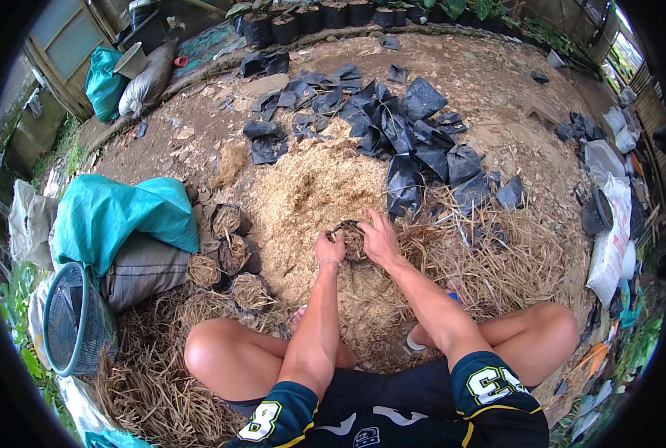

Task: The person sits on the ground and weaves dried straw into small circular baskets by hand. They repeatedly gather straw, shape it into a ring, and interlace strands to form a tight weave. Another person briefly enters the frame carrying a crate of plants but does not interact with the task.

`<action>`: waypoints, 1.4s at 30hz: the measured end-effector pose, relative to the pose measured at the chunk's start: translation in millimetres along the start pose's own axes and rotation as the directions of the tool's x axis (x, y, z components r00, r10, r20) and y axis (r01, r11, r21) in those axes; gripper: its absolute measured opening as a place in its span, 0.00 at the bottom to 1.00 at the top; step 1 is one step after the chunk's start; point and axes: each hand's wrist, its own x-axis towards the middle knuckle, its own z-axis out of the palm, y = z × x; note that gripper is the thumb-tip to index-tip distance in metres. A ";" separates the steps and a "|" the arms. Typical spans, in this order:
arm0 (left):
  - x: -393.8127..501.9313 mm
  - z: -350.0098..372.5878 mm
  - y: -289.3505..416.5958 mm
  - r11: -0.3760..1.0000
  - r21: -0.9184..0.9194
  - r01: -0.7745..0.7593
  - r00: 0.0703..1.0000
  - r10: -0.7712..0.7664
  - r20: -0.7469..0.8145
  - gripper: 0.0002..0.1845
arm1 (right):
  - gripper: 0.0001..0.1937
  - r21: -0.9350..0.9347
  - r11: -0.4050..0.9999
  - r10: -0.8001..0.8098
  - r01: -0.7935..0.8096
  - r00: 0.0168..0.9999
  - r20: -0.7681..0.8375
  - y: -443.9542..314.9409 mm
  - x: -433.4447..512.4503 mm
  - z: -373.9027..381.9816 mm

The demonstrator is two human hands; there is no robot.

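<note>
My left hand [331, 246] pinches the left rim of a black plastic grow bag [354, 242] in front of me. On the opposite side, my right hand [380, 239] has its fingers on the bag's right rim. Dry straw shows inside the bag's mouth; its base is hard to make out. Beneath and beyond lies a heap of pale wood shavings [316, 185]. To the left stand several straw-filled black grow bags [235, 253]. Flat black plastic bags [400, 126] are strewn past the heap, and loose straw [512, 255] spreads on the right.
A teal sack [123, 215] lies over a grey sack [142, 269] at left, beside a blue mesh basket [78, 322]. More dry straw [154, 358] surrounds my left knee. A white sack [610, 241] and a black pot [596, 211] stand far right. Potted plants [310, 19] line the back.
</note>
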 end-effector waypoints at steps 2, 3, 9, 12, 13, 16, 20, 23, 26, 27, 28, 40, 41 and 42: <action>1.2 2.5 -0.9 1.000 -0.010 0.010 1.000 -0.010 -0.006 0.30 | 0.23 0.062 0.997 -0.050 0.055 0.996 -0.074 -0.7 -0.7 -4.4; 3.2 2.9 -1.3 1.000 -0.021 0.019 1.000 -0.019 -0.004 0.30 | 0.23 0.098 0.994 -0.036 0.043 0.997 -0.065 -1.8 -1.2 -6.1; 9.7 3.0 -7.0 0.998 -0.059 0.038 0.998 -0.035 0.054 0.28 | 0.19 -0.121 0.992 -0.004 0.017 0.994 0.106 -13.0 -0.2 -5.5; 10.0 1.2 -10.2 0.999 -0.036 0.029 0.999 -0.027 0.042 0.28 | 0.14 0.237 0.971 0.029 -0.037 0.999 0.039 -7.2 8.4 -10.2; 9.5 0.9 -10.7 1.000 -0.019 0.021 0.999 -0.021 0.036 0.29 | 0.15 0.307 0.951 -0.029 0.020 0.999 0.027 -3.6 9.8 -13.1; 8.1 -1.0 -10.0 0.996 -0.066 0.052 0.995 -0.046 0.084 0.33 | 0.20 0.388 0.921 -0.030 -0.029 0.989 0.146 7.4 5.4 -19.7; 4.8 -3.2 -4.2 0.994 -0.090 0.056 0.991 -0.044 0.124 0.36 | 0.15 0.201 0.980 -0.037 -0.003 0.980 0.197 11.8 -3.7 -11.5; 1.2 -2.9 -2.0 0.999 -0.053 0.007 0.991 0.001 0.133 0.37 | 0.15 0.138 0.976 0.139 -0.168 0.970 0.201 7.1 -8.0 5.3; -0.5 0.2 -4.3 0.998 0.017 -0.057 0.990 0.055 0.128 0.38 | 0.17 0.196 0.951 0.188 -0.238 0.952 0.242 5.0 -6.5 16.7; -0.8 2.2 -6.1 0.995 0.079 -0.067 0.991 0.057 0.123 0.39 | 0.17 0.254 0.949 0.127 -0.186 0.965 0.231 7.8 -5.5 16.6; -1.6 5.3 -7.9 0.995 0.049 -0.089 0.993 0.084 0.088 0.39 | 0.17 0.294 0.940 0.095 -0.172 0.961 0.260 12.2 -4.2 14.6; 2.4 7.8 -12.9 0.981 0.145 0.126 0.908 -0.173 0.381 0.55 | 0.19 0.284 0.877 0.353 -0.387 0.921 0.164 35.5 -2.0 -10.7; 1.2 6.9 -11.0 0.988 0.110 0.106 0.918 -0.140 0.372 0.54 | 0.19 0.266 0.875 0.378 -0.405 0.914 0.147 33.8 -1.2 -10.7; -1.7 6.1 -10.0 0.993 0.073 0.096 0.927 -0.116 0.358 0.54 | 0.20 0.306 0.844 0.400 -0.440 0.897 0.187 33.8 0.2 -12.0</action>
